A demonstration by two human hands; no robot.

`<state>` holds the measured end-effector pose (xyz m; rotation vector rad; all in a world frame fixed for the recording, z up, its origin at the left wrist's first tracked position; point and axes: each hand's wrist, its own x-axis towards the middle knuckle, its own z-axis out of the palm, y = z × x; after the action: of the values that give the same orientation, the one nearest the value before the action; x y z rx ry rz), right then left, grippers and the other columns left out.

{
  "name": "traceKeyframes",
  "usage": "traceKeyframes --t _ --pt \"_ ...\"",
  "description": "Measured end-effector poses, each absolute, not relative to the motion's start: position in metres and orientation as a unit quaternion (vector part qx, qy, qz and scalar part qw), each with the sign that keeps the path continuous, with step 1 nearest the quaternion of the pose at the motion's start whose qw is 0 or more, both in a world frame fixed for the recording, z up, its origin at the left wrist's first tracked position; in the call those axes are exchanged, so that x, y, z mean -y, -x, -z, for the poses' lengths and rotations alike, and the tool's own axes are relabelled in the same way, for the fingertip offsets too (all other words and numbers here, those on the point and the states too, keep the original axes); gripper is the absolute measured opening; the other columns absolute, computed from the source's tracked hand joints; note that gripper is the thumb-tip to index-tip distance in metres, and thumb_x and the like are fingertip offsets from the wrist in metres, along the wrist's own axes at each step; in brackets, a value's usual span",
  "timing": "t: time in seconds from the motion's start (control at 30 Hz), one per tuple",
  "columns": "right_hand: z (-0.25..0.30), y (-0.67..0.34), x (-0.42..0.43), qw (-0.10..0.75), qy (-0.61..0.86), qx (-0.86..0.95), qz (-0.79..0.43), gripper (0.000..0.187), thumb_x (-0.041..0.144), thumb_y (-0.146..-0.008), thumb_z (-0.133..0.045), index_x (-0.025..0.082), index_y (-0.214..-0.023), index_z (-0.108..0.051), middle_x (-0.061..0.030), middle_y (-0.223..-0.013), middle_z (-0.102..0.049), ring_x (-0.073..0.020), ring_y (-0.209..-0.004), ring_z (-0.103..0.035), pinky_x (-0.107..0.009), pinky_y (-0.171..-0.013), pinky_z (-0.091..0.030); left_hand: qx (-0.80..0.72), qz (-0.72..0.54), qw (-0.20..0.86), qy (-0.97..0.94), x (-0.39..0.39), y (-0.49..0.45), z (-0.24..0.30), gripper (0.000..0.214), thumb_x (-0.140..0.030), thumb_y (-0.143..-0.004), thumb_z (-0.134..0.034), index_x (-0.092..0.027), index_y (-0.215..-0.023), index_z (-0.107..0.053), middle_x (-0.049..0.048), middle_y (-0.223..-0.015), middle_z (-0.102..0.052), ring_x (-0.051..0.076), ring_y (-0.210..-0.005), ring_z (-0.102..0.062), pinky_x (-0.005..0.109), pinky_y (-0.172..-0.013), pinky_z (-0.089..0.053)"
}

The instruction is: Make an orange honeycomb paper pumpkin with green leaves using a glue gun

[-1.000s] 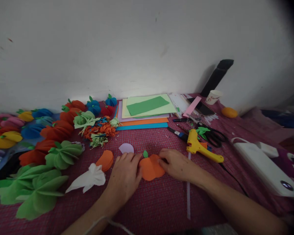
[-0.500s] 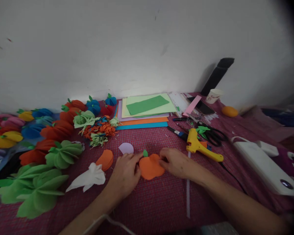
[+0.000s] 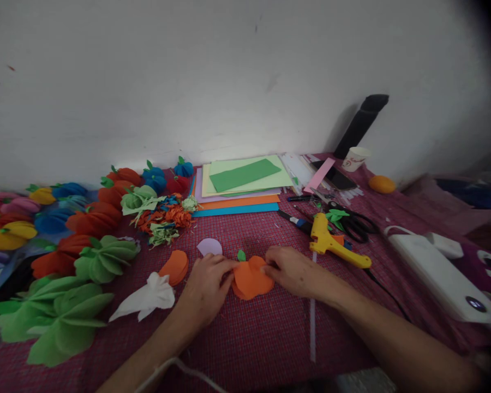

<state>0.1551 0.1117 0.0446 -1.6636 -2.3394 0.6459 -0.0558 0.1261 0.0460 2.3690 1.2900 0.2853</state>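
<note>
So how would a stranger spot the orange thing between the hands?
On the maroon cloth, look between the left hand and the right hand. There lies the rounded orange shape. Unlike the orange pieces left of the left hand, it has a small green leaf at its far edge.

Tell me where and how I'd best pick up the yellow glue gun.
Probably by the handle, coming from above and the right. It slants out to the right of the glue gun's body with its length uncovered. The left looks worse: your right forearm crosses the glue stick there. Mind the black cord at the handle's end.
</note>
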Motion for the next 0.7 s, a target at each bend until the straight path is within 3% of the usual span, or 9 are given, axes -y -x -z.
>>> traceKeyframes --t 0.27,0.47,0.6,0.7 --pt "-0.044 -0.155 -0.112 0.098 0.564 0.790 -0.222 0.020 0.025 -0.084 -0.051 0.015 -0.067 -0.056 -0.0005 -0.068 -0.055 -0.0115 -0.063 -0.047 -0.024 -0.057 -0.028 -0.421 -0.134 0.225 -0.868 -0.124 0.054 -0.048 0.023 -0.020 -0.083 -0.049 -0.027 -0.097 -0.066 0.0019 -0.094 -0.061 0.018 -0.090 -0.050 0.033 -0.079 -0.036" --pt "-0.044 -0.156 -0.113 0.119 0.560 0.782 -0.246 0.023 0.027 -0.086 -0.047 0.015 -0.069 -0.058 -0.0008 -0.068 -0.056 -0.0118 -0.063 -0.048 -0.024 -0.056 -0.028 -0.422 -0.106 0.199 -0.878 -0.119 0.053 -0.047 0.034 -0.006 -0.073 -0.044 -0.024 -0.089 -0.068 0.0039 -0.086 -0.057 0.019 -0.086 -0.048 0.034 -0.074 -0.035" --pt "-0.050 -0.158 -0.112 0.122 0.524 0.788 -0.301 0.030 0.031 -0.088 -0.044 0.015 -0.069 -0.061 0.0001 -0.065 -0.056 -0.0111 -0.059 -0.048 -0.023 -0.055 -0.030 -0.436 -0.100 0.218 -0.867 -0.115 0.050 -0.048 0.029 -0.010 -0.072 -0.044 -0.020 -0.085 -0.067 0.0044 -0.081 -0.057 0.019 -0.084 -0.049 0.033 -0.077 -0.036" --pt "-0.058 -0.158 -0.110 0.131 0.486 0.796 -0.336 0.029 0.028 -0.088 -0.043 0.017 -0.074 -0.064 -0.0007 -0.072 -0.060 -0.0118 -0.065 -0.052 -0.022 -0.060 -0.035 -0.458 -0.114 0.263 -0.842 -0.115 0.047 -0.049 0.026 -0.019 -0.081 -0.038 -0.017 -0.073 -0.063 0.0032 -0.073 -0.056 0.017 -0.076 -0.051 0.029 -0.071 -0.036"
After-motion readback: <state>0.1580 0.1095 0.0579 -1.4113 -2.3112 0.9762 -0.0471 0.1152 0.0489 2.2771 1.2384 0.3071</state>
